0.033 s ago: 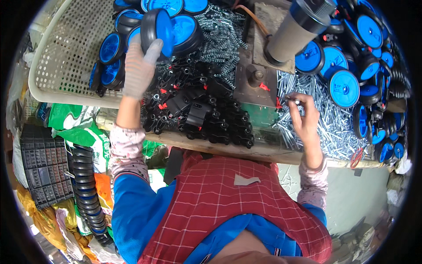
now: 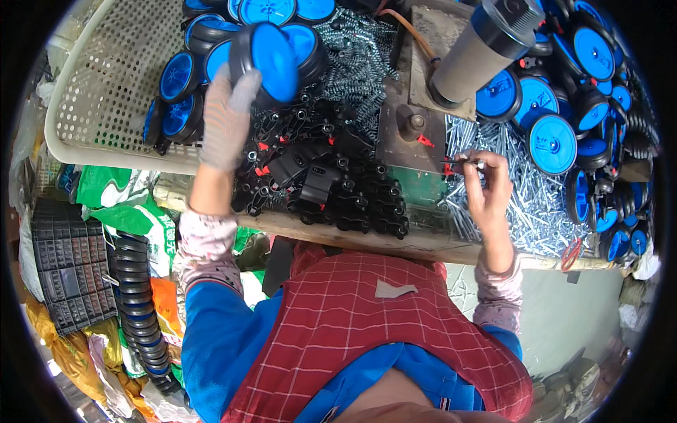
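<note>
My left hand, in a pale glove, is closed on the rim of a blue wheel with a black tyre. It holds the wheel up on edge beside other wheels in the basket. Bare fingers of my right hand pinch a thin metal bolt above a heap of long bolts. Between the hands lie black plastic brackets, some with red tabs. Just left of my right hand stands a metal plate with a short round post.
A thick grey press cylinder rises behind the post. Springs are heaped behind the brackets. More blue wheels crowd the right side. Stacked black tyres and a black crate stand below the bench at left.
The wheel in my left hand has turned so that more of its blue face shows, and that hand has shifted slightly right and nearer. My right hand has barely moved, still pinching the bolt.
</note>
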`<state>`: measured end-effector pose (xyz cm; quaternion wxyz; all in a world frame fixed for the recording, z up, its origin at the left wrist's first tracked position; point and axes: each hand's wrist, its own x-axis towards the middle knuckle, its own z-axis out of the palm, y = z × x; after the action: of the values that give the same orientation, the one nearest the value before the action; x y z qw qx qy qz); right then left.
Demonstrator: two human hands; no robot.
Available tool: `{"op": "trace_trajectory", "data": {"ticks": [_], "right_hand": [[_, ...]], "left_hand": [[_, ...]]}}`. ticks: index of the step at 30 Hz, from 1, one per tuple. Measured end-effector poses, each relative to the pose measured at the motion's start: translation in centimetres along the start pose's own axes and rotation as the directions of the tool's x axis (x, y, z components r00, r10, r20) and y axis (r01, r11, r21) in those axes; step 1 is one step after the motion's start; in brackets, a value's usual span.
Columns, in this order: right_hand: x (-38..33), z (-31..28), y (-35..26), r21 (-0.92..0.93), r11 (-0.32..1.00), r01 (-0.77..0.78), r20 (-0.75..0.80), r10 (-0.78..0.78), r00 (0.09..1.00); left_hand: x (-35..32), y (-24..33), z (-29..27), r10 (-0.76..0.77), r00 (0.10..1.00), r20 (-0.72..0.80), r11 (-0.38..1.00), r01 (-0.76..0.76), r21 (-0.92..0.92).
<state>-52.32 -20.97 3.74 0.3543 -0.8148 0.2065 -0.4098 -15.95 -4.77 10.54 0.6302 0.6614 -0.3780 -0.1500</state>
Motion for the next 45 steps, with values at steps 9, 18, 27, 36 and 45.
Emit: {"op": "trace_trajectory", "data": {"ticks": [9, 18, 27, 36, 45], "right_hand": [[3.6, 6.5, -6.5, 0.378, 0.926, -0.001, 0.044, -0.017, 0.999], [2.1, 0.7, -6.9, -0.037, 0.967, 0.252, 0.474, -0.205, 0.856], [0.0, -1.2, -10.1, -0.251, 0.911, 0.327, 0.725, -0.047, 0.687], [-4.7, -1.7, -1.2, -0.047, 0.999, 0.019, -0.016, -0.020, 1.000], [-6.0, -1.9, 3.6, 0.737, 0.607, -0.298, -0.271, 0.669, 0.692]], "left_hand": [[-10.1, -0.1, 7.1, -0.254, 0.813, 0.524, 0.574, 0.563, -0.594], [-12.8, -0.4, 9.2, -0.254, 0.659, 0.708, 0.312, 0.749, -0.585], [-15.7, 1.7, 10.4, -0.190, 0.555, 0.810, 0.180, 0.830, -0.527], [-11.2, 3.6, 2.0, 0.105, 0.851, 0.515, 0.418, -0.508, 0.753], [-8.2, 2.2, 0.4, -0.317, 0.878, 0.358, 0.823, 0.066, 0.564]]}}
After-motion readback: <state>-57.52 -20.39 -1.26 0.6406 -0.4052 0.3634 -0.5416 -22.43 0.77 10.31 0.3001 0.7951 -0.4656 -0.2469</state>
